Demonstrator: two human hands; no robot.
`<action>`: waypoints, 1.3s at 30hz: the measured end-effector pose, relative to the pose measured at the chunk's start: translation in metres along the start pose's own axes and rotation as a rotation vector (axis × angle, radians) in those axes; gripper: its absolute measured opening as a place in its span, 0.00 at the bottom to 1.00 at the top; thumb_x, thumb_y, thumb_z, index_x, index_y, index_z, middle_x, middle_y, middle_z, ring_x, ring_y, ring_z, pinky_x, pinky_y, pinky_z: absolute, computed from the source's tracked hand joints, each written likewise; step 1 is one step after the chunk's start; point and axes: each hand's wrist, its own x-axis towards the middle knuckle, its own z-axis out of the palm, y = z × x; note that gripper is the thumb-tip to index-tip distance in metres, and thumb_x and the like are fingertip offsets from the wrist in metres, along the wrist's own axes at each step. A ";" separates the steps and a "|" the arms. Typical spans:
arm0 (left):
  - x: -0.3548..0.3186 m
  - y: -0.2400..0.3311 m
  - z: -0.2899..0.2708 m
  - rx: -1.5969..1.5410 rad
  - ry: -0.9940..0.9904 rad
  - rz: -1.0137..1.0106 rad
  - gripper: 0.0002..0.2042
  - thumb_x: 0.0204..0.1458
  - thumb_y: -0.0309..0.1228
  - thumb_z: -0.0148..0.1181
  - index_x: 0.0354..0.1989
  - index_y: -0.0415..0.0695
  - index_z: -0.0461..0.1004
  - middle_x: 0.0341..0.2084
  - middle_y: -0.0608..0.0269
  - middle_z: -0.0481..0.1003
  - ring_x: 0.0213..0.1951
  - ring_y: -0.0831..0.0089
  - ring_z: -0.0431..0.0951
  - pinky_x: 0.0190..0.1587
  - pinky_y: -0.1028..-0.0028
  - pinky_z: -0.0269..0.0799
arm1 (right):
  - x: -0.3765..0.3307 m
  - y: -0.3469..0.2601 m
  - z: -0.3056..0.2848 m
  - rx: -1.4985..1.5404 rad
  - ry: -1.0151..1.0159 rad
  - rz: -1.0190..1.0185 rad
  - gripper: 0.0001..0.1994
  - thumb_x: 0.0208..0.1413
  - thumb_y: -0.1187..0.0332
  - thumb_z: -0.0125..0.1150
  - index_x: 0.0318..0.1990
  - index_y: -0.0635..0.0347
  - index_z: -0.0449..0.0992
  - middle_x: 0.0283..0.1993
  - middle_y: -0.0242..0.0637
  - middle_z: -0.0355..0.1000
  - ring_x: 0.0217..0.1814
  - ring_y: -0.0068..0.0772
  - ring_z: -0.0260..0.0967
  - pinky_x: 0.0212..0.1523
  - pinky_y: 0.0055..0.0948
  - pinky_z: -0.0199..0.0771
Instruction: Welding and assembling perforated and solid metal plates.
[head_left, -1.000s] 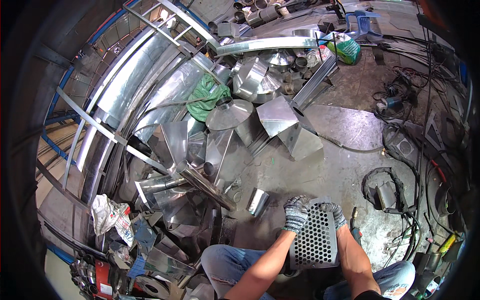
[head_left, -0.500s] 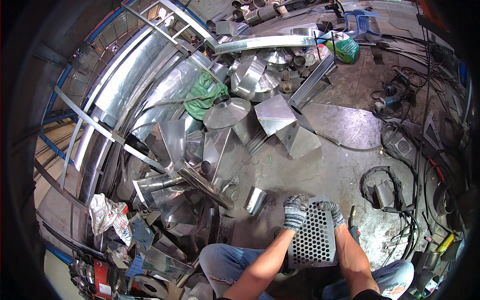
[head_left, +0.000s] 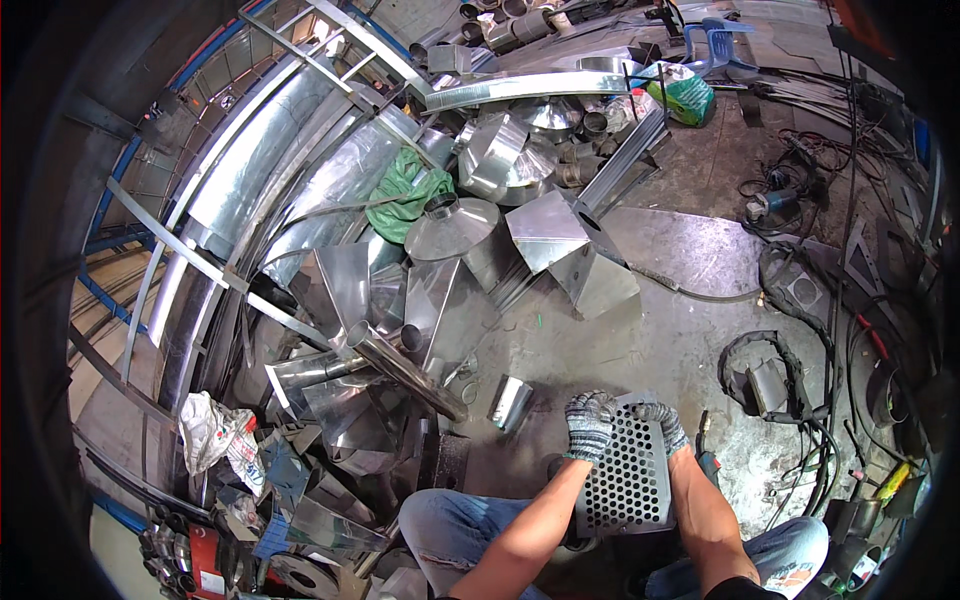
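A grey perforated metal plate [head_left: 628, 485] with rows of round holes stands tilted between my knees. My left hand [head_left: 590, 425], in a grey striped work glove, is closed around its upper left edge. At the upper right corner my right hand [head_left: 663, 422], gloved the same way, grips the plate with fingers curled over the top. The plate's far side and parts of my fingers are hidden. Left of my left hand, a short shiny metal tube [head_left: 512, 402] lies on the floor. A torch-like handle [head_left: 707, 455] with a cable rests just right of my right forearm.
Sheet-metal cones, ducts and pipes [head_left: 400, 365] are piled at the left. A folded metal box piece [head_left: 550, 237] lies ahead. To the right sit a coiled black cable [head_left: 730, 362], an angle grinder [head_left: 770, 206] and more cables. A blue plastic chair [head_left: 722, 45] stands far back.
Almost nothing differs. Both hands keep their grip on the perforated plate, and the view has shifted very slightly.
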 end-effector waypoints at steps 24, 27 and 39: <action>0.000 -0.006 0.003 0.044 0.046 0.007 0.10 0.50 0.36 0.66 0.27 0.41 0.81 0.27 0.51 0.81 0.32 0.52 0.80 0.42 0.56 0.76 | -0.012 -0.003 0.028 -0.022 0.080 -0.016 0.21 0.45 0.67 0.69 0.48 0.64 0.81 0.42 0.45 0.81 0.40 0.43 0.80 0.46 0.41 0.82; 0.000 -0.005 0.002 0.050 0.086 0.020 0.10 0.51 0.36 0.64 0.27 0.41 0.81 0.27 0.51 0.81 0.32 0.51 0.80 0.41 0.56 0.76 | -0.013 0.000 0.029 0.001 0.015 -0.056 0.21 0.45 0.67 0.71 0.49 0.64 0.81 0.43 0.45 0.82 0.41 0.41 0.80 0.46 0.39 0.83; -0.030 -0.063 0.010 0.181 -0.041 -0.859 0.31 0.56 0.59 0.58 0.42 0.37 0.82 0.40 0.41 0.82 0.44 0.47 0.82 0.47 0.56 0.75 | -0.029 0.000 0.040 -0.138 0.110 -0.079 0.21 0.47 0.67 0.72 0.50 0.64 0.81 0.45 0.44 0.82 0.43 0.40 0.80 0.48 0.37 0.83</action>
